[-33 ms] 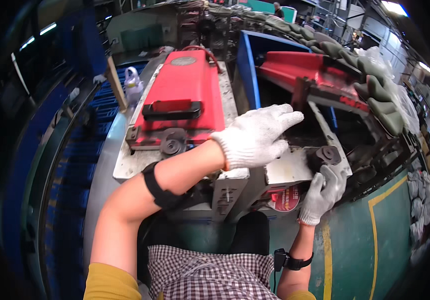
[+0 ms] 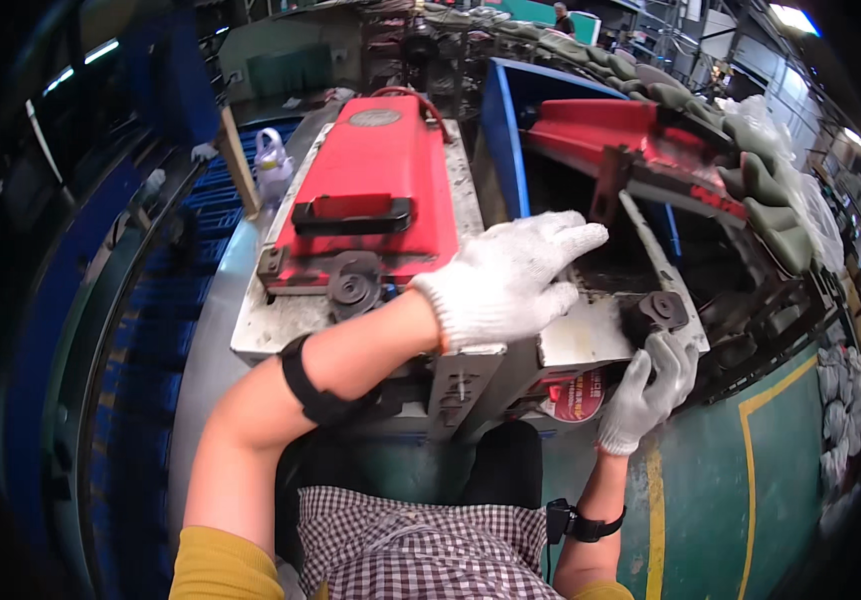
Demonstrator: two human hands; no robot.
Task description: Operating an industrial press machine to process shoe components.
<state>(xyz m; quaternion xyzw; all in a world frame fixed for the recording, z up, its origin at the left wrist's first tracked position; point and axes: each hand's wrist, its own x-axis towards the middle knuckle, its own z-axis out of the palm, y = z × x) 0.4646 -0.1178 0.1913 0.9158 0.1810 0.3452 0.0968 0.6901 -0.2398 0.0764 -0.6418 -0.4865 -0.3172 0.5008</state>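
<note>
Both of my hands wear white knitted gloves. My left hand (image 2: 510, 280) reaches across the gap between two machines, palm down, its fingers stretched to the right and holding nothing. Under that forearm stands a dark round knob (image 2: 354, 287), in front of a red cover (image 2: 385, 165) with a black handle (image 2: 350, 217). My right hand (image 2: 650, 390) is raised just below a second dark knob (image 2: 662, 311), at the front corner of the right machine's pale frame (image 2: 580, 335). Its fingers are loosely bent and apart. Whether the fingertips touch the knob I cannot tell.
The right machine's red cover (image 2: 600, 130) is tilted up beside a blue panel (image 2: 503, 130). Olive-green pads (image 2: 780, 235) line the rack at right. A lilac bottle (image 2: 272, 165) stands at left. White gloves (image 2: 845, 400) are heaped at far right; a person (image 2: 562, 18) is in the background.
The machines and background sit slightly farther right in the picture. Both hands keep nearly the same pose, with the left one still stretched across the gap.
</note>
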